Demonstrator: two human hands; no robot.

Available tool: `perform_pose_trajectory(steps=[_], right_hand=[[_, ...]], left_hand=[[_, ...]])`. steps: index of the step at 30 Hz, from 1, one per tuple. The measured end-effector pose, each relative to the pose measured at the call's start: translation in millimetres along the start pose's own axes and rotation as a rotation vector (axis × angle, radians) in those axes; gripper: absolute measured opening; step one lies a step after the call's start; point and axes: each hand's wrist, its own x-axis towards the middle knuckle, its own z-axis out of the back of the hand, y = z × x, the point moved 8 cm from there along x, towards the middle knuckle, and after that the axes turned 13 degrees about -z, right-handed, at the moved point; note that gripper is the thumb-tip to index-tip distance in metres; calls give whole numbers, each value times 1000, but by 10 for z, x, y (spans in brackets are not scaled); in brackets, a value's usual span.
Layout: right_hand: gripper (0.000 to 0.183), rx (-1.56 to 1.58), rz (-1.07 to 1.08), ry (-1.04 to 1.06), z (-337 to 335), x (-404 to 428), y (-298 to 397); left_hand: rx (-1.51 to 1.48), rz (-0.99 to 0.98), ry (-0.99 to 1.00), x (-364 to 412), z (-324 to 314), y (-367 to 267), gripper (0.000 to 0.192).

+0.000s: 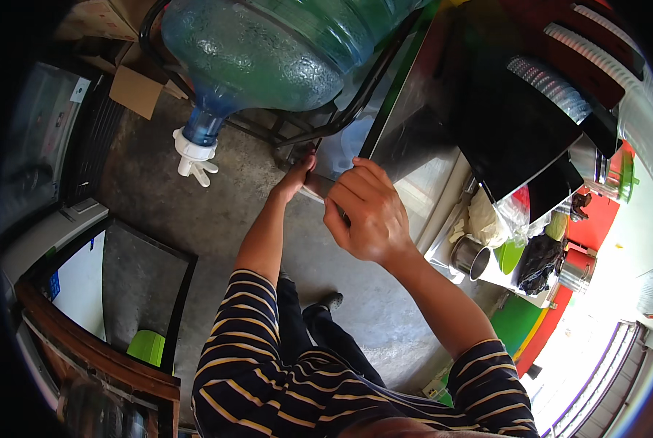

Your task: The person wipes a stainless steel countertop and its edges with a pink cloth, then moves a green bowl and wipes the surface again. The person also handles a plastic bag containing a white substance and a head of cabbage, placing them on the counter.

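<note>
My left hand [298,176] is upright beside the front corner of a shiny metal surface, below a black tubular stand [337,128]; its fingers are partly hidden. To its right, my right hand [367,213] is curled, back upward, at the near edge of a metal-topped counter [414,142]. Something dark shows between its thumb and fingers, but what it is cannot be told. A large blue-green plastic water bottle [266,60] lies tilted in the stand, its neck toward the left, with a white tap [195,156] fitted. Clear plastic containers [354,142] sit behind the hands.
Stacked clear plastic cups or lids [551,87] stand with black panels at right. Below them are a steel cup [470,258], a green bowl [508,256] and plastic bags [540,263]. At left are an open cardboard box [135,90], a glass-fronted appliance [41,148] and a wooden edge [96,342].
</note>
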Motion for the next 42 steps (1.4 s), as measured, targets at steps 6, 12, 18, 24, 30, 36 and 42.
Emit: perform_pose_trajectory(steps=[6,12,18,24,30,36,42], right_hand=[[6,7,43,18,-34,43,126],[11,-42,22,-48,-42,-114,-36],[13,-120,103,-79,-42,-179,7],[49,-179,-28,-37,-116,-447,-90],[54,50,-256,195,120,-1157,-145],[35,560,-385,120,667,-1862,-242],[20,1039,-591,63,936,-2656,-1044]], left_hand=[[-473,-208,-210,-202,181,427,49],[-249,-256,-139,-1055,-562,-584,47],[-420,-310,-127,-1811,-1139,-1550,61],[-542,-312,-87,-2191,-1373,-2090,57],[-115,-402,-416,-2426,-1313,-2082,56],[459,-672,-287,-2728,-1448,-2414,58],[415,-659,-234,-3435,-2283,-2969,56]])
